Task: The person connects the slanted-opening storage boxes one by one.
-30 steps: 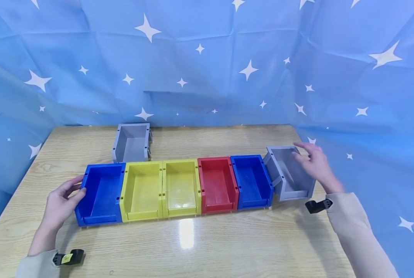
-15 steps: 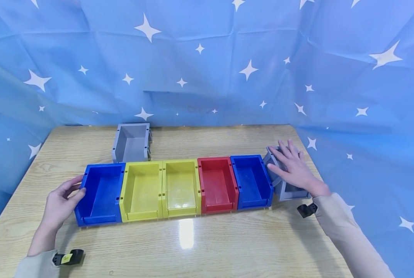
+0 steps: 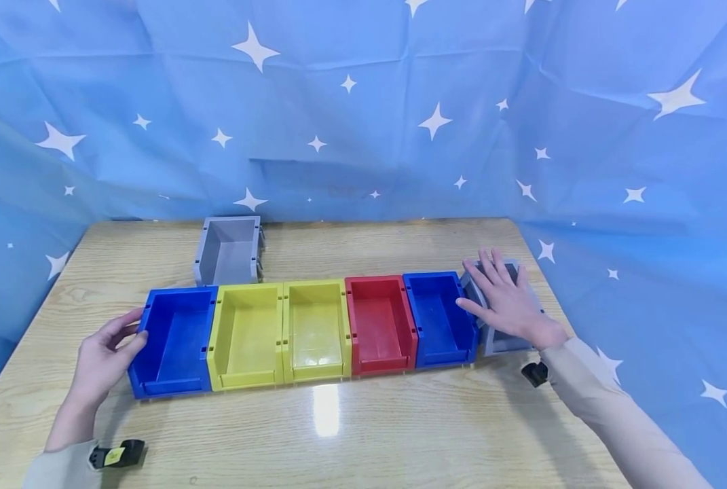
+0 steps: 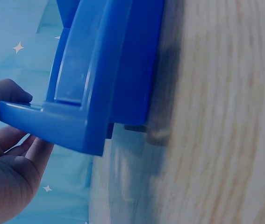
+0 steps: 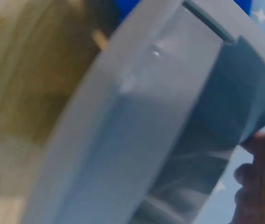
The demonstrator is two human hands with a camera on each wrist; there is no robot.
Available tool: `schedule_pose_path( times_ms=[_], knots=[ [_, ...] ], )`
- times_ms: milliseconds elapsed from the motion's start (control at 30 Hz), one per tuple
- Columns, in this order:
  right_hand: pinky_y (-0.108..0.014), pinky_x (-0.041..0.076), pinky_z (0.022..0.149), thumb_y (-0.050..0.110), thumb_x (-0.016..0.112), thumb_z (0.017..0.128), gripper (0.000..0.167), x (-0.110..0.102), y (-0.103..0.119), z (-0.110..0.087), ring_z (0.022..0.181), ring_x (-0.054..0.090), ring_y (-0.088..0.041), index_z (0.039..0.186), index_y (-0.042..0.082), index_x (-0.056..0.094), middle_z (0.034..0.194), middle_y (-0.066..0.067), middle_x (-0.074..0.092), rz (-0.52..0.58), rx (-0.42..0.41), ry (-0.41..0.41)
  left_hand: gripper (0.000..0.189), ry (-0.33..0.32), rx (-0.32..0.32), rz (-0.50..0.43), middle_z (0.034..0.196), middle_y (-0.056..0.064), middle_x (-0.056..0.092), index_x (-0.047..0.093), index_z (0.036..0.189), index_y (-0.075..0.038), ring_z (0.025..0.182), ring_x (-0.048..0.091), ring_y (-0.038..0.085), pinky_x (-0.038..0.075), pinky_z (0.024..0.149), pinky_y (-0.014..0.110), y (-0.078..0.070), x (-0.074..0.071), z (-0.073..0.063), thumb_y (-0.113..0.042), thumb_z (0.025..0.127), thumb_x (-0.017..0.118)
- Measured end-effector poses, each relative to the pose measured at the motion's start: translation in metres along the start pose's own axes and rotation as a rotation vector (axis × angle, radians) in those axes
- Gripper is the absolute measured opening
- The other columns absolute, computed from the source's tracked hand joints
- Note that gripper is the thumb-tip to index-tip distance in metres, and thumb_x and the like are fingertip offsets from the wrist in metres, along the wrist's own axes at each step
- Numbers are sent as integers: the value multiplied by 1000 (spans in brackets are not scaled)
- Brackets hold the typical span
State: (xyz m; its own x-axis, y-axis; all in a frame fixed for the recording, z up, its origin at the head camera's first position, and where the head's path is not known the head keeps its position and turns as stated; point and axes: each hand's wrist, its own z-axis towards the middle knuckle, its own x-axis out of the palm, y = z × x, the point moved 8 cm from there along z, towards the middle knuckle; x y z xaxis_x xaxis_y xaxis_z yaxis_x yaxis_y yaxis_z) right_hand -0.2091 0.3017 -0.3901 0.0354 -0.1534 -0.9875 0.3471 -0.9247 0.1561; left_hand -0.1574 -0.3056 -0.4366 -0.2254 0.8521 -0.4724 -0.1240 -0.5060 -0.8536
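My left hand (image 3: 102, 360) pinches the left wall of a large blue bin (image 3: 176, 339), thumb inside and fingers outside; the left wrist view shows the thumb over the blue rim (image 4: 43, 121). Two yellow bins (image 3: 250, 333), a red bin (image 3: 383, 324) and a smaller blue bin (image 3: 441, 319) continue the row side by side. At its right end my right hand (image 3: 506, 299) lies spread over a grey bin (image 3: 505, 344), covering much of it. In the right wrist view, the grey bin (image 5: 137, 121) fills the middle, with part of my right hand (image 5: 263, 182) at its edge.
Another grey bin (image 3: 231, 251) stands behind the row at the back left. All rest on a wooden table (image 3: 387, 435). A blue cloth with white stars (image 3: 339, 102) hangs along the back and sides.
My right hand has moved left and spread over the right-hand grey bin. That bin has shifted slightly left against the small blue bin. My left hand keeps its hold.
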Motion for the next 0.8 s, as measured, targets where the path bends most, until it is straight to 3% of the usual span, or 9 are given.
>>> schedule_pose_path(
  times_ms=[167,300,433,600,800],
  knots=[
    [-69,-14,101,53,45,93,78,14,-3,1,139,-19,-26,152,20,6,156,-14,-8,48,33,39,37,-14,-11,-21,114,-16,57,57,126,0,92,50,-14,43,73,1,6,0,1,1,89,58],
    [-67,-17,101,53,44,94,77,21,-6,1,140,-18,-28,152,21,5,155,-15,-9,70,46,50,38,-4,-17,-3,113,-22,54,55,128,4,93,48,-15,42,72,0,7,0,2,-1,90,58],
    [-65,-18,103,55,42,94,77,24,-5,2,140,-16,-28,152,21,5,156,-14,-8,18,34,49,39,-3,-8,8,108,-31,49,52,126,9,93,49,-16,42,72,0,4,0,2,2,89,58],
    [-64,-17,103,56,42,93,78,28,-6,2,141,-15,-28,152,20,4,156,-13,-8,-4,23,56,38,-11,-8,-9,105,-33,48,53,125,10,91,50,-15,43,71,1,3,0,2,4,87,58],
    [-63,-20,102,53,41,95,77,34,-6,2,139,-19,-27,152,18,4,156,-12,-10,30,17,49,38,1,1,33,114,-14,58,56,126,3,93,48,-16,42,73,1,2,-1,1,1,89,59]
  ],
)
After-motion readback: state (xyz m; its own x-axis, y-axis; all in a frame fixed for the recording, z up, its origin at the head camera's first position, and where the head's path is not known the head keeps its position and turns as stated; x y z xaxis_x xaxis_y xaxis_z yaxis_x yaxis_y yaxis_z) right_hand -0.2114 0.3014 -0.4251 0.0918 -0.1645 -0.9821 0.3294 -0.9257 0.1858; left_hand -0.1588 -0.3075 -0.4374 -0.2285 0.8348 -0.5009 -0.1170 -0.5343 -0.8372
